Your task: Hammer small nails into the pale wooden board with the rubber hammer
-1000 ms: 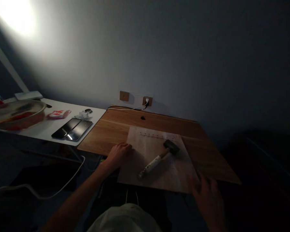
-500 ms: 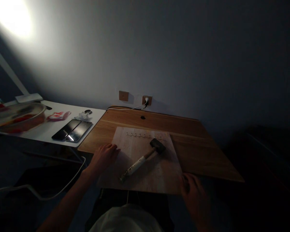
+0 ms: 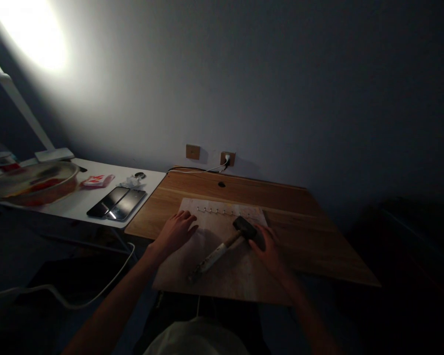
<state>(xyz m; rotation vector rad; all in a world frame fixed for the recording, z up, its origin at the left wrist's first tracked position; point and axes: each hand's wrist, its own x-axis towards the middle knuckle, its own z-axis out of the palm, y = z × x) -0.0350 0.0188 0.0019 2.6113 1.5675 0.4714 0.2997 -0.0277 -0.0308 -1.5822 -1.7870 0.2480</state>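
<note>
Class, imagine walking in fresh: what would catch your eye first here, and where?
Probably the bright patch of light on the wall, at the upper left. Next, the hammer lying slantwise on the board, with the right hand close by its head. Then the row of small shiny pins, perhaps nails, near the board's far edge.

Wall (image 3: 281, 88): plain, bright at 10 o'clock, dim at 3.
Lamp (image 3: 24, 108): white, slanting, between 9 and 10 o'clock.
White table (image 3: 152, 184): 9 o'clock.
Wooden desk (image 3: 303, 236): 6 o'clock, along the wall.
Wall plates (image 3: 193, 152): two, 10 and 12 o'clock.
</note>
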